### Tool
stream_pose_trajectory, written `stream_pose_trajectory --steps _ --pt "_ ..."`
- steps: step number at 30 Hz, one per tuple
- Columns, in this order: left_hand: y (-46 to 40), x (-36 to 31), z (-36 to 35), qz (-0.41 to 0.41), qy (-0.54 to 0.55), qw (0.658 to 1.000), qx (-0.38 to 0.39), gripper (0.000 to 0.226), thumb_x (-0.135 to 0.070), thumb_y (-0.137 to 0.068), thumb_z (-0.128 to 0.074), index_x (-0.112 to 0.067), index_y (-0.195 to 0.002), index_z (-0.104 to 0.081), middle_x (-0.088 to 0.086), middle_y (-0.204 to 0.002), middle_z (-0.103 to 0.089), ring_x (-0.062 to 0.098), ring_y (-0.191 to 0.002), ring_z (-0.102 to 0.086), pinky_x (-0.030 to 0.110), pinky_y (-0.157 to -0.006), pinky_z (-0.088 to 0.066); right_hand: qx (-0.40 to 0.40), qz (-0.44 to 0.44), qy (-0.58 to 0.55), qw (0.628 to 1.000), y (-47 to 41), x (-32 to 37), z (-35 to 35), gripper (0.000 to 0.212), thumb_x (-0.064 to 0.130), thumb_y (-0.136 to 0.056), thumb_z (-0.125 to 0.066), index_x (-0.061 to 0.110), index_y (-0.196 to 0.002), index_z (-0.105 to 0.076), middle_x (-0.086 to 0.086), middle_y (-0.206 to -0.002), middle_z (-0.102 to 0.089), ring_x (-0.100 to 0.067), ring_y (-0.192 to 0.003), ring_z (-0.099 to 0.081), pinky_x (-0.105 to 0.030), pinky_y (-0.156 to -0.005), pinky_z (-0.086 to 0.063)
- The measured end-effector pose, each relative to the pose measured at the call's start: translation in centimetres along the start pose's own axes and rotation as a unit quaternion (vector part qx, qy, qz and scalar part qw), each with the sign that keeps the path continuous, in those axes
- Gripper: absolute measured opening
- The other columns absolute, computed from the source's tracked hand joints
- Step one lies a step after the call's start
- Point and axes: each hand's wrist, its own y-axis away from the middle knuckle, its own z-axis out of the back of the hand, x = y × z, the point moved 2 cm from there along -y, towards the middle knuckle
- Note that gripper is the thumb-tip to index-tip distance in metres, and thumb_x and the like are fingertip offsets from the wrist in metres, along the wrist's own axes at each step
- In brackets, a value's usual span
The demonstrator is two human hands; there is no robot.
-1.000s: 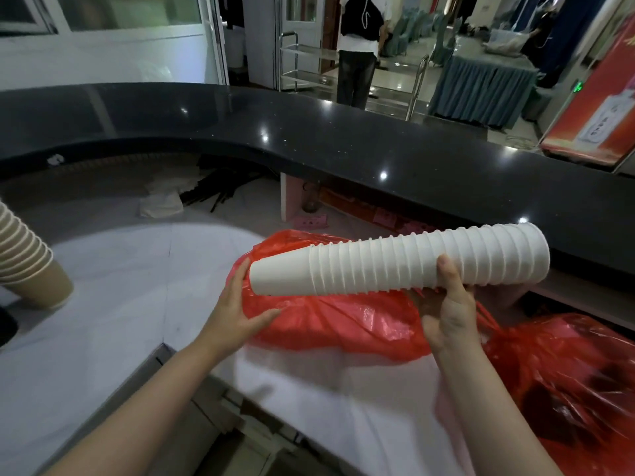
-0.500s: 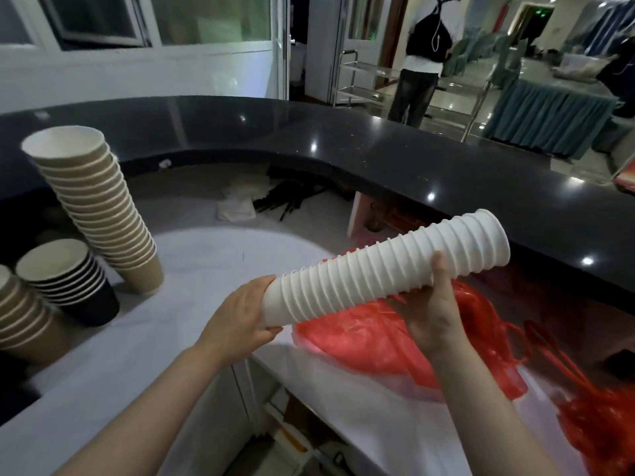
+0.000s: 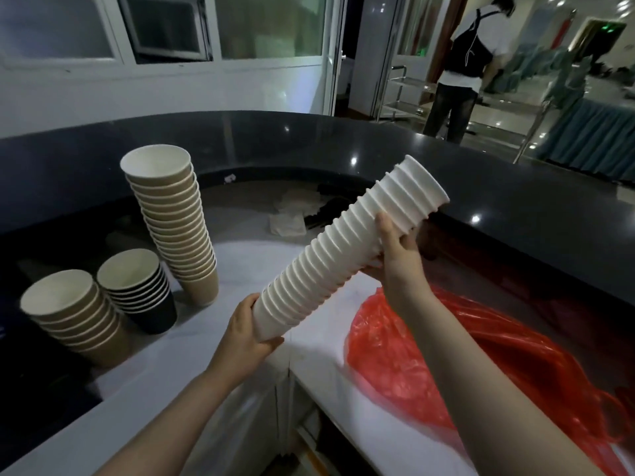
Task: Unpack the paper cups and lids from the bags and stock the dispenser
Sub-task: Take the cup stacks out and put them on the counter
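Note:
A long stack of white paper cups (image 3: 347, 249) is held tilted in the air, its open end up to the right and its base down to the left. My left hand (image 3: 245, 334) cups the base end, fingers curled under it. My right hand (image 3: 398, 250) grips the stack near the open end, thumb on top. Below them a crumpled red plastic bag (image 3: 446, 355) lies on the white counter (image 3: 220, 324).
On the counter to the left stand a tall tan cup stack (image 3: 175, 221), a short black cup stack (image 3: 141, 290) and a short tan cup stack (image 3: 75, 317). A dark raised bar top (image 3: 515, 207) curves behind. A person (image 3: 460, 67) stands beyond it.
The white cup stack has tilted from lying level to a steep slant and moved left, away from the red bag. My view has swung left, bringing the other cup stacks into sight.

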Motion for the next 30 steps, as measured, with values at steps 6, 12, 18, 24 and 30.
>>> stream_pose_trajectory --steps 6,12,18,24,30 --pt "-3.7 1.6 0.2 0.098 -0.018 0.991 -0.089 0.083 -0.026 -0.065 -0.088 -0.02 -0.135 -0.044 0.004 -0.122 -0.062 0.027 -0.106 -0.06 0.043 -0.086 -0.054 0.041 0.072 0.075 0.994 -3.7 0.2 -7.5 0.074 0.056 -0.068 -0.081 0.025 -0.128 -0.052 0.006 -0.12 -0.066 -0.013 -0.109 -0.066 -0.046 -0.089 -0.058" --pt "-7.6 2.7 0.1 0.101 -0.002 0.989 -0.106 0.084 -0.04 -0.061 -0.082 -0.013 -0.132 -0.046 0.009 -0.124 -0.058 0.03 -0.111 -0.057 0.048 -0.092 -0.05 0.061 0.124 0.155 0.978 -6.4 0.7 -13.5 0.076 0.055 -0.071 -0.081 0.023 -0.132 -0.048 0.011 -0.118 -0.064 -0.007 -0.106 -0.064 -0.041 -0.092 -0.056" --pt "-10.1 3.6 0.3 0.097 -0.025 0.991 -0.084 0.086 -0.036 -0.065 -0.081 -0.004 -0.134 -0.041 0.011 -0.122 -0.056 0.029 -0.107 -0.056 0.042 -0.09 -0.049 0.083 0.15 0.217 0.961 -8.0 0.6 -18.4 0.086 0.063 -0.067 -0.079 0.023 -0.134 -0.045 0.013 -0.115 -0.064 -0.006 -0.103 -0.063 -0.039 -0.088 -0.058" --pt "-7.4 4.2 -0.3 0.057 -0.055 0.995 -0.058 0.09 -0.025 -0.083 -0.076 -0.005 -0.152 -0.022 0.012 -0.151 -0.035 0.023 -0.134 -0.043 0.024 -0.109 -0.031 0.1 0.167 0.229 0.954 -9.3 0.1 -21.5 0.083 0.057 -0.07 -0.08 0.021 -0.134 -0.042 0.012 -0.113 -0.061 -0.008 -0.102 -0.061 -0.036 -0.087 -0.056" --pt "-7.0 4.6 0.1 0.03 -0.111 0.993 -0.031 0.094 -0.022 -0.087 -0.069 -0.006 -0.157 -0.009 0.011 -0.165 -0.01 0.027 -0.15 -0.018 0.02 -0.114 -0.012 0.132 0.175 0.232 0.948 -9.7 -0.3 -24.2 0.084 0.055 -0.071 -0.081 0.019 -0.135 -0.041 0.008 -0.116 -0.06 -0.011 -0.104 -0.061 -0.037 -0.087 -0.056"
